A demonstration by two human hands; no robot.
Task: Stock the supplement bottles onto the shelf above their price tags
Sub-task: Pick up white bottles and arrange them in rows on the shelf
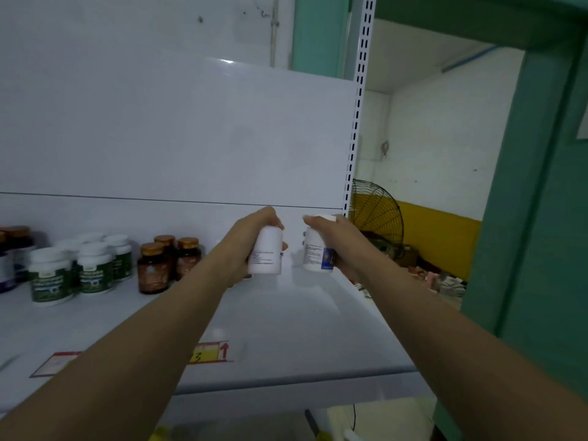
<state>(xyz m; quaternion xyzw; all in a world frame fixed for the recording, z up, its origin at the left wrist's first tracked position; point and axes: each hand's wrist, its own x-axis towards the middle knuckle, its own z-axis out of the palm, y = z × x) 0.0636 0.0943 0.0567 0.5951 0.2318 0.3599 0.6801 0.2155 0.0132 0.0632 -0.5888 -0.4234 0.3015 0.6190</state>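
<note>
Closest to us, on the front lip of the shelf [286, 338], there's a yellow price tag [208, 352] with a red arrow, partly hidden by our left forearm, and a second red-edged tag [55, 362] further left. Reaching past those, our left hand [251, 246] is wrapped around a white bottle [266, 254], and our right hand [342, 246] is closed around another white bottle with a blue patch on its label [318, 253]. Both bottles are upright, long axis vertical, caps up, sitting at or just above the shelf surface near the back panel; we can't tell if they've touched down. So we're mid-placement, we'd say. Next we probably just need to settle them flat, roughly behind the yellow tag, labels turned forward, then let go. Further left along the back stand the amber bottles [168, 262] and green-label white bottles [79, 268], well apart from ours.
</note>
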